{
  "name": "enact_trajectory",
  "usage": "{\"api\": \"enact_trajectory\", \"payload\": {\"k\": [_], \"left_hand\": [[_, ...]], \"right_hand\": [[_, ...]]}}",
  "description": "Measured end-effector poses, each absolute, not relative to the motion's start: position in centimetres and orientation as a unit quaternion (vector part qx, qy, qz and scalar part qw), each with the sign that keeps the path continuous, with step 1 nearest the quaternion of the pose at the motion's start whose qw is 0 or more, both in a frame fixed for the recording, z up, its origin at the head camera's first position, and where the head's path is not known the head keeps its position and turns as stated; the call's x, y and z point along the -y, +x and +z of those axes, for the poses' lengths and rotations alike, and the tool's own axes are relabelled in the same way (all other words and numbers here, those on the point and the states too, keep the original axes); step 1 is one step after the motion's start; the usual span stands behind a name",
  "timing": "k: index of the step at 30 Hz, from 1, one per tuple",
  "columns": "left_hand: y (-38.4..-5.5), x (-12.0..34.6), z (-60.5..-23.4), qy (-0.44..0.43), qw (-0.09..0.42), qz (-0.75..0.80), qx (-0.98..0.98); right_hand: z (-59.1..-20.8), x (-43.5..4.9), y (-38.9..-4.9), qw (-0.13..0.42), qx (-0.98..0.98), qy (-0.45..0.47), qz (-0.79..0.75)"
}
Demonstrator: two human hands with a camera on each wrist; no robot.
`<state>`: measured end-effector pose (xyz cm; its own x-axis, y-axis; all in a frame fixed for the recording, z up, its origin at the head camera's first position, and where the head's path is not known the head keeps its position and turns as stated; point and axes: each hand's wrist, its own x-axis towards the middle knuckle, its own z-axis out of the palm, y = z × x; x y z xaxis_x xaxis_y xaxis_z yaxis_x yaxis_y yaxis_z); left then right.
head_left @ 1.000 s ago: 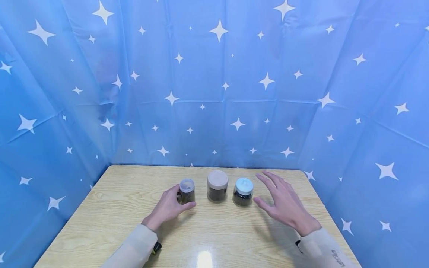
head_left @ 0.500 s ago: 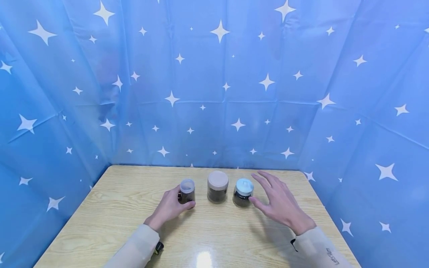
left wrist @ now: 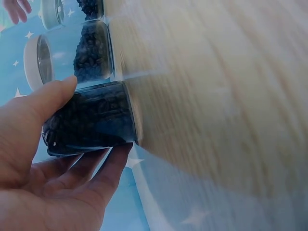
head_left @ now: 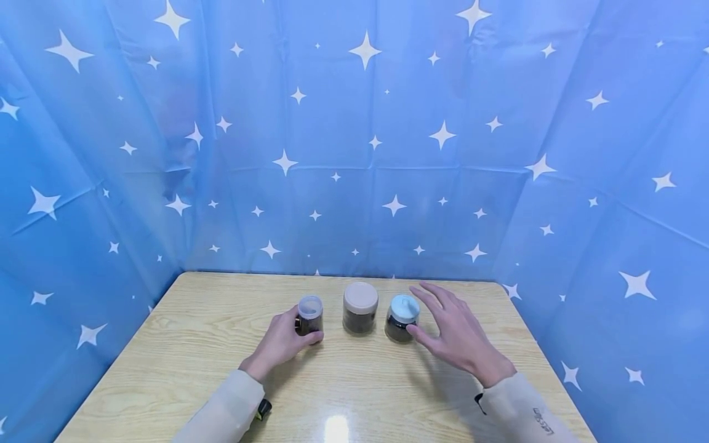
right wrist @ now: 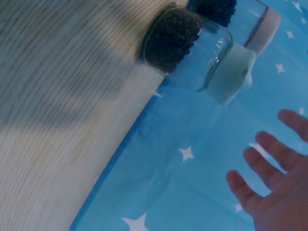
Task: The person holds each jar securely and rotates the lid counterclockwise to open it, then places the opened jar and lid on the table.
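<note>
Three clear jars with dark beans stand in a row on the table. My left hand (head_left: pixel 285 338) holds the narrow jar (head_left: pixel 311 323) at the left, thumb on its near side and fingers round the far side. Up close in the left wrist view, the dark beans fill much of this jar (left wrist: pixel 91 120). In the middle stands a wider jar (head_left: pixel 360 317) with a pinkish-white lid. At the right is a jar (head_left: pixel 401 326) with a pale blue knobbed lid. My right hand (head_left: pixel 456 329) hovers beside it, fingers spread and holding nothing; the right wrist view shows a gap between fingers and lid (right wrist: pixel 231 74).
The wooden table (head_left: pixel 166 357) ends at a blue curtain (head_left: pixel 343 203) with white stars, which hangs behind and on both sides. A small black-and-yellow item (head_left: pixel 263 409) shows by the left cuff.
My right hand has moved leftward, closer to the pale blue lidded jar. The left hand stays round the narrow jar, and all three jars stand where they were.
</note>
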<state>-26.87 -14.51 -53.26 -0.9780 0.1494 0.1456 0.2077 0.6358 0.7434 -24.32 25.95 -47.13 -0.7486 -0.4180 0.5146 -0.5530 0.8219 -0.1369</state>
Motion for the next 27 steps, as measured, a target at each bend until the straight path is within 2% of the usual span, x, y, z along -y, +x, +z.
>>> {"api": "enact_trajectory", "payload": {"k": [27], "left_hand": [[-26.8,14.0,-52.6,-0.103,0.031,-0.429,0.897]], "right_hand": [[-46.4,-24.4,-24.7,0.213,0.930,0.264,0.144]]}}
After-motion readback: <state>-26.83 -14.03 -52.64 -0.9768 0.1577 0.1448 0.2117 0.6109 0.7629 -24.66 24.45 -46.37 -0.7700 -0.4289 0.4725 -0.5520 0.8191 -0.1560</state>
